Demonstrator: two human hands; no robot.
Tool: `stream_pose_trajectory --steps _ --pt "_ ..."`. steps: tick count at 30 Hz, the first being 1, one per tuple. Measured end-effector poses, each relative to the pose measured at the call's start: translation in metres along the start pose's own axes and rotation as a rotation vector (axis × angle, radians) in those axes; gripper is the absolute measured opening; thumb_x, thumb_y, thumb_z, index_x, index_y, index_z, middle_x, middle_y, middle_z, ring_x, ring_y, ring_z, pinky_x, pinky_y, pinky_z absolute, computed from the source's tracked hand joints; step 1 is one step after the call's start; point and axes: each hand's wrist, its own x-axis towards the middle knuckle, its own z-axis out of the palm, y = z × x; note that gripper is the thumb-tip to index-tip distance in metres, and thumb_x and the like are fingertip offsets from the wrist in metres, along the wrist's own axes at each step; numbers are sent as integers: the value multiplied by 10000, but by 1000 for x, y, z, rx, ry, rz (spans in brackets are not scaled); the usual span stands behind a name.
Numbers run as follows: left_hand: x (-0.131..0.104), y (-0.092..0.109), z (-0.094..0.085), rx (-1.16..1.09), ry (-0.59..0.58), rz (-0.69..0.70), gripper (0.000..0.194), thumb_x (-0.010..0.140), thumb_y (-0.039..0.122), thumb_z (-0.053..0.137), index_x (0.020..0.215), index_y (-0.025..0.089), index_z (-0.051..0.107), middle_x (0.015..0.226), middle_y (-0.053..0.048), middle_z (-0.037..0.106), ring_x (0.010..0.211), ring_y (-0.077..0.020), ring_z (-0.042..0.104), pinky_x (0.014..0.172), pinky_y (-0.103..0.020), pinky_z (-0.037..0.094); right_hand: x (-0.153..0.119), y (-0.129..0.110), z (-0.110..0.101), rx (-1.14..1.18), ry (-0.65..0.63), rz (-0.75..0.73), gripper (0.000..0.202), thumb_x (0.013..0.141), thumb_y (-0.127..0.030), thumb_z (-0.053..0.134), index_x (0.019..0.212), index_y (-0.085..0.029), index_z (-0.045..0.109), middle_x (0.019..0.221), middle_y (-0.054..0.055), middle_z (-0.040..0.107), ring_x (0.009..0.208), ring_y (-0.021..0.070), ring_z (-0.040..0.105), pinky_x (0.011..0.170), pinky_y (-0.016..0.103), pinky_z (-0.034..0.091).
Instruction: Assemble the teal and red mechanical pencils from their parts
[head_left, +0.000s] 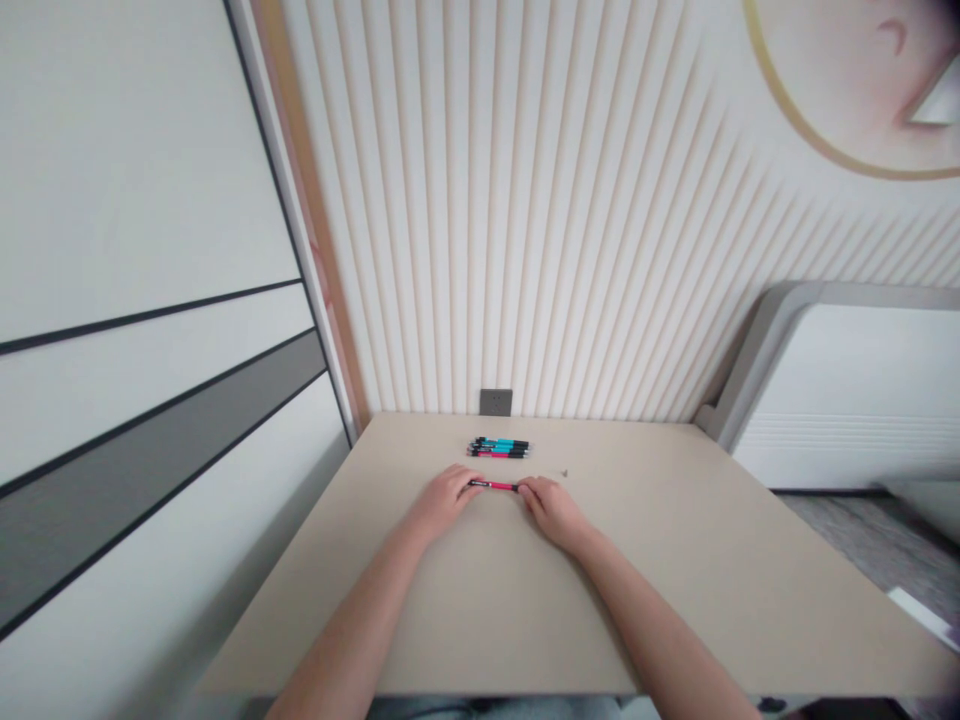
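Note:
A red pen (501,486) with black ends lies crosswise between my two hands, low over the table. My left hand (448,495) grips its left end with the fingers closed. At the other end, my right hand (553,505) pinches the black part, its fingertips hiding the tip. Just beyond, several pens (500,448) lie side by side in a small group, blue ones at the back and a red one at the front. A tiny piece (565,473), too small to make out, rests to the right of the group.
The beige table (675,560) reaches back to a ribbed white wall (480,200). A dark wall socket (496,402) sits just above the table's rear edge. On the left stands a white and grey cabinet (150,400); to the right is a pale headboard (862,390).

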Motion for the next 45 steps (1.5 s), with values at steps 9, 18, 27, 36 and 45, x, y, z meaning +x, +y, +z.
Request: stream_pose_trajectory --steps 9,18,27,36,45 --pt "-2 4 -8 -37 -48 -36 294 915 383 493 986 206 717 799 -45 690 781 -177 612 749 -267 455 0 2 -4 -107 72 -47 311 964 -304 377 943 -210 673 778 64 649 724 184 562 692 275 393" --pt "-9 5 -13 -185 -57 -95 331 905 401 497 879 171 733 742 -32 693 694 -155 610 693 -238 450 -1 -1 -6 -330 122 -204 328 981 -331 379 908 -187 664 753 82 639 747 200 548 712 301 354" --pt "-7 -2 -11 -117 55 -40 298 909 379 508 962 180 723 791 -50 694 771 -170 607 739 -259 450 1 -16 -11 -422 162 -262 287 969 -364 418 1117 -207 608 950 94 671 906 220 559 789 334 367" --pt "-5 -13 -3 -31 43 58 271 914 373 516 1000 224 726 874 -49 722 828 -188 601 783 -289 459 -2 -8 -9 -329 59 -110 187 951 -314 465 948 -203 615 898 60 653 876 202 556 774 320 385" --pt "-5 -12 -4 -84 60 9 258 902 356 535 1024 226 722 881 -51 717 839 -180 629 790 -275 481 -1 -12 -6 -270 57 -45 242 970 -324 404 941 -201 611 919 71 646 891 213 553 801 332 384"
